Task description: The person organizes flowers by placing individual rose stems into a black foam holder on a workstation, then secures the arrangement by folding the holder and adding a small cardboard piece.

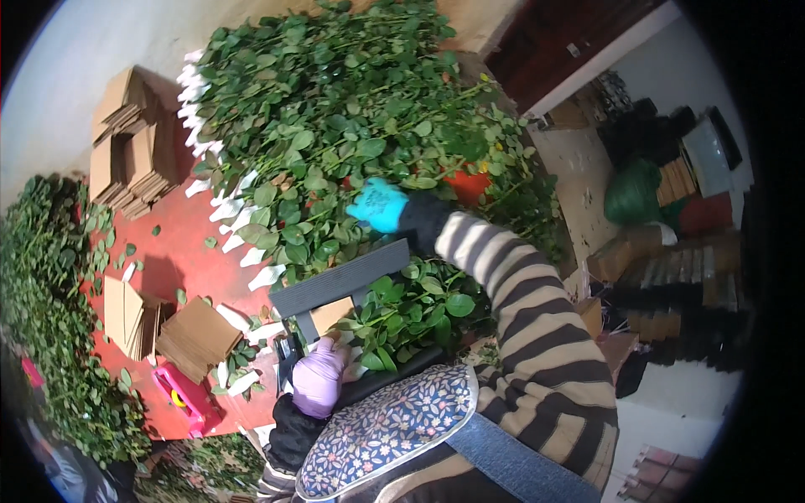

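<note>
My right hand [379,205], in a bright blue glove, reaches into the leafy rose stems [335,126] spread across the red table. Its fingers look curled among the leaves; what they grip is hidden. My left hand [319,375], in a lilac glove, is closed at the near end of a dark stand [340,277], beside a small cardboard piece [333,316] and white-sleeved flower heads. I cannot make out what lies in its fingers. A leafy bunch [419,306] rests in the stand, close to my body. White sleeves [243,220] cover the stem ends along the pile's left side.
Folded cardboard stacks [134,155] stand at the back left, with more cardboard [197,337] nearer. A pink tape dispenser [186,401] sits by the red table's [168,264] front edge. More greenery [63,318] lines the left. Cartons [683,277] are piled at right.
</note>
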Demonstrator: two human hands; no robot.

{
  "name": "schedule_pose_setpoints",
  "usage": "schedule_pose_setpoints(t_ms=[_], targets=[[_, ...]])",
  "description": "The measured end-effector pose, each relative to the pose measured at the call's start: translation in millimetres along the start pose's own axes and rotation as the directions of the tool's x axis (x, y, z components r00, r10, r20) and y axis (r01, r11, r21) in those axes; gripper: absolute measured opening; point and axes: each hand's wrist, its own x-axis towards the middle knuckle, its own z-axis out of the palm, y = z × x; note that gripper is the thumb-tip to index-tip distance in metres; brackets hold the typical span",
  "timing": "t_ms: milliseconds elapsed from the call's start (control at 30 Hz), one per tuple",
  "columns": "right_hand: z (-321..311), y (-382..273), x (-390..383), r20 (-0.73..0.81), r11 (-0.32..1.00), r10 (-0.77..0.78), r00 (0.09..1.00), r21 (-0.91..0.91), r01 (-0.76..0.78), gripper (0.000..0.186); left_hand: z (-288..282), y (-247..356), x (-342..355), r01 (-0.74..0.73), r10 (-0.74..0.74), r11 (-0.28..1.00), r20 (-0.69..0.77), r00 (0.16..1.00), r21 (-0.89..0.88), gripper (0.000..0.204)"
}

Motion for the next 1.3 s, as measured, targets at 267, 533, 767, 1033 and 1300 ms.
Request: schedule_pose_setpoints(t_ms=[267,533,767,1033,1300], targets=[[-121,28,-54,-0.747,0.994,-0.016,0.665,0.06,0.092,0.02,11,-10,-5,0.01,-0.011,1.0,0.042,0.999,0.026,0.032],[-165,-27,-146,-0.529,0.944,-0.108,0.842,0.211,0.253,0.033,13,-8,-6,0.057,-0.057,0.998,0.042,0.997,0.012,0.04],[-49,-38,-184,-0.138,0.963,-0.126,0.982,0.221,0.155,0.034,27,-17,-10,0.156,-0.141,0.974,0.098,0.985,-0.165,0.036],[-8,-29,-171,0.134,0.937,-0.118,0.984,0.344,0.066,0.017,-6,-25,-3,-0.014,0.014,1.0,-0.095,0.995,0.005,0.058],[-11,-25,-178,0.151,0.912,-0.128,0.98,0.406,0.057,0.025,-11,-25,5,0.023,-0.015,0.995,0.091,0.996,-0.094,0.049]])
